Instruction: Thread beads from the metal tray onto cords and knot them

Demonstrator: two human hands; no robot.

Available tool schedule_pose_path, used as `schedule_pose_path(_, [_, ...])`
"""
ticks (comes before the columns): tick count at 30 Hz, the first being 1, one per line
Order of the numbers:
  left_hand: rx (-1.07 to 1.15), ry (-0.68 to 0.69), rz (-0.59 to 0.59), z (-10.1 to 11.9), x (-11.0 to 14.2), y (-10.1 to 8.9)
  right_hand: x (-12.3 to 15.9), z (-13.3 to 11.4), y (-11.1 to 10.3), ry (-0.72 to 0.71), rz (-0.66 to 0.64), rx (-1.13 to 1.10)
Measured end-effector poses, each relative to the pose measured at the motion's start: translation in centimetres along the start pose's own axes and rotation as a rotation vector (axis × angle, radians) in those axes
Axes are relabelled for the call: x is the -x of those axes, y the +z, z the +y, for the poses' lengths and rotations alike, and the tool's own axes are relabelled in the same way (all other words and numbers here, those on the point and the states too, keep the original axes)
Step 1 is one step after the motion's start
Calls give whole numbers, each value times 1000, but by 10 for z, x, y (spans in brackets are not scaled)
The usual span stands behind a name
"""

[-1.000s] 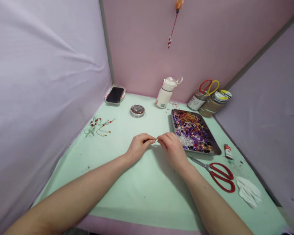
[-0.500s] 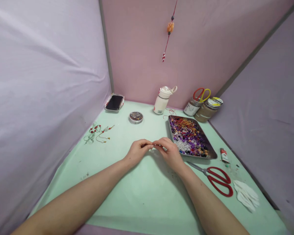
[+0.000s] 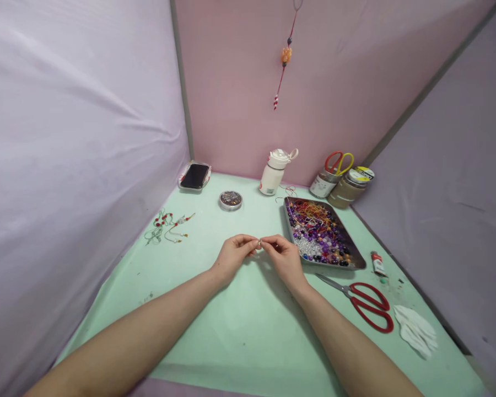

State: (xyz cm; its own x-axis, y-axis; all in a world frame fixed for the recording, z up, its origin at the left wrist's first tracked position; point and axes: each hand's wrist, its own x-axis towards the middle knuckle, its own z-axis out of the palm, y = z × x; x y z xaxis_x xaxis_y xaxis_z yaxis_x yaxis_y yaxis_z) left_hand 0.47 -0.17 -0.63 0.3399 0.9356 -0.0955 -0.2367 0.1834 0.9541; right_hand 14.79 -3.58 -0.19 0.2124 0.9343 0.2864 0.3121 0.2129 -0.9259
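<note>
Over the middle of the green tabletop (image 3: 215,336), my left hand (image 3: 235,256) and my right hand (image 3: 284,259) meet at the fingertips. Both are closed in a pinch around one tiny light-coloured piece (image 3: 259,242), too small to name; it could be a bead. Just to the right of my right hand lies a dark metal tray (image 3: 357,259) of purple, clear and black beads (image 3: 328,242), with a tangle of red and orange cord (image 3: 312,212) on top. Large red-handled scissors (image 3: 370,303) rest beside my right forearm.
A beaded green cord (image 3: 165,226) lies at left. Farther back are a small round container (image 3: 230,200), a phone (image 3: 195,176) in a tray, a white bottle (image 3: 273,173) and two jars (image 3: 323,184). A lighter (image 3: 378,263) and white glove (image 3: 416,331) lie right. A beaded string (image 3: 286,55) hangs ahead.
My right hand has turned slightly, its fingers less laid over the left fingertips, and the pale piece between the hands shows more. The whole view has shifted a little.
</note>
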Motion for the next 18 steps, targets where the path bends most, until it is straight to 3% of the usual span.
schedule_pose_path(6, [-57,64,18,1,1,-2,1,-6,-2,-22,-61,22])
schedule_pose_path(18, [-160,125,61,9,6,0,2,-11,-5,-57,-15,117])
